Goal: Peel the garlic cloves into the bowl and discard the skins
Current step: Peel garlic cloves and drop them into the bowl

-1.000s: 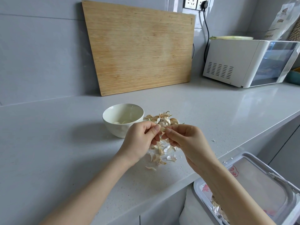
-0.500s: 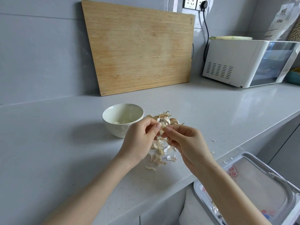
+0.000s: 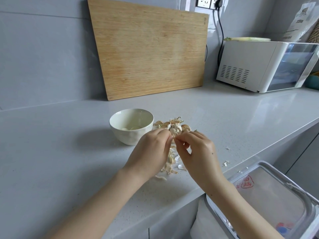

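Note:
A white bowl (image 3: 120,133) stands on the grey counter with a few peeled cloves inside. Just right of it lies a heap of unpeeled garlic cloves (image 3: 174,125). My left hand (image 3: 151,152) and my right hand (image 3: 198,152) meet fingertip to fingertip above the counter, both pinching one small garlic clove that is almost wholly hidden between them. Loose garlic skins (image 3: 170,167) lie on the counter below my hands.
A wooden cutting board (image 3: 148,47) leans on the back wall. A white microwave (image 3: 259,64) sits at the back right. An open trash bin (image 3: 269,195) with a white liner stands below the counter's front edge at the right. Small skin scraps (image 3: 226,163) lie near that edge.
Both hands stay together on the clove, with the fingers shifting slightly as they work at it. Nothing else on the counter has moved.

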A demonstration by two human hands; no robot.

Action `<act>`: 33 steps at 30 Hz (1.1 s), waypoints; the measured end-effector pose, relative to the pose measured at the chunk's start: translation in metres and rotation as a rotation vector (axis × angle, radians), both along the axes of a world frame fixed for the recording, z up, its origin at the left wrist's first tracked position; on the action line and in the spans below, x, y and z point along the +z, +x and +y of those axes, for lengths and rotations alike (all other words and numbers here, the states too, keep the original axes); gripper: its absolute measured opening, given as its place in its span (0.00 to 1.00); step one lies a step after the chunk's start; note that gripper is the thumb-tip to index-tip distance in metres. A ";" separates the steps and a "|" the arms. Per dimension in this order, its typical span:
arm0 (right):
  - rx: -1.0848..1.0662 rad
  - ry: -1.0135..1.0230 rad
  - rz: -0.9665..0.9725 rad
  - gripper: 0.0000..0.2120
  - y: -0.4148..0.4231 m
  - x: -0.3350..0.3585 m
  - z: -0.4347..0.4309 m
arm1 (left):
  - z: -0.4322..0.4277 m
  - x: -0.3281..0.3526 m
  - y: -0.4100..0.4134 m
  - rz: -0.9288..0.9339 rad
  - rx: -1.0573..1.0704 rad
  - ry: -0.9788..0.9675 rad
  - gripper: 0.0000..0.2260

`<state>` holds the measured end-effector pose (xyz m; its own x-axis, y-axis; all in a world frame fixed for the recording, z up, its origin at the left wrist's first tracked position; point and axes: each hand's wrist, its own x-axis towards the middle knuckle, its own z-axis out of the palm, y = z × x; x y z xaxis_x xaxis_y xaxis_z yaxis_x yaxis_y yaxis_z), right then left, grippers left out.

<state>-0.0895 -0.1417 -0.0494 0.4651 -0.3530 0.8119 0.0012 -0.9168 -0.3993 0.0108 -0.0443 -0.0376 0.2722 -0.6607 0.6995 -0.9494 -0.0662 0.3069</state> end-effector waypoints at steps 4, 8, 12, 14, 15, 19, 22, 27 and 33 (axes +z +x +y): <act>-0.001 -0.047 0.029 0.05 -0.001 0.000 -0.001 | 0.001 0.004 0.001 -0.064 -0.044 0.037 0.10; 0.028 -0.015 0.051 0.05 -0.003 0.002 0.000 | 0.002 0.006 0.003 -0.027 -0.063 0.053 0.07; 0.073 0.140 0.072 0.05 -0.007 0.005 0.003 | 0.003 0.006 0.004 0.086 -0.025 0.049 0.07; 0.122 0.302 0.098 0.07 -0.011 0.008 0.003 | 0.004 0.006 0.005 0.121 0.016 0.039 0.06; 0.155 0.403 0.106 0.08 -0.013 0.011 0.003 | 0.004 0.005 0.006 0.133 0.036 0.031 0.06; 0.351 0.817 0.046 0.07 -0.017 0.023 0.005 | 0.004 0.006 0.005 0.234 0.084 0.036 0.07; 0.452 1.021 0.013 0.03 -0.018 0.026 0.004 | 0.005 0.010 0.001 0.447 0.038 0.083 0.06; 0.375 0.877 0.045 0.05 -0.018 0.023 0.004 | 0.007 0.017 -0.007 0.541 -0.051 -0.024 0.08; 0.148 0.531 0.129 0.06 -0.012 0.013 0.006 | 0.001 0.004 0.000 0.039 0.045 -0.053 0.14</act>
<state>-0.1020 -0.1353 -0.0365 0.6244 -0.6210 0.4738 0.0345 -0.5840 -0.8110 0.0110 -0.0431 -0.0331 0.3280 -0.6093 0.7219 -0.9333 -0.0908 0.3474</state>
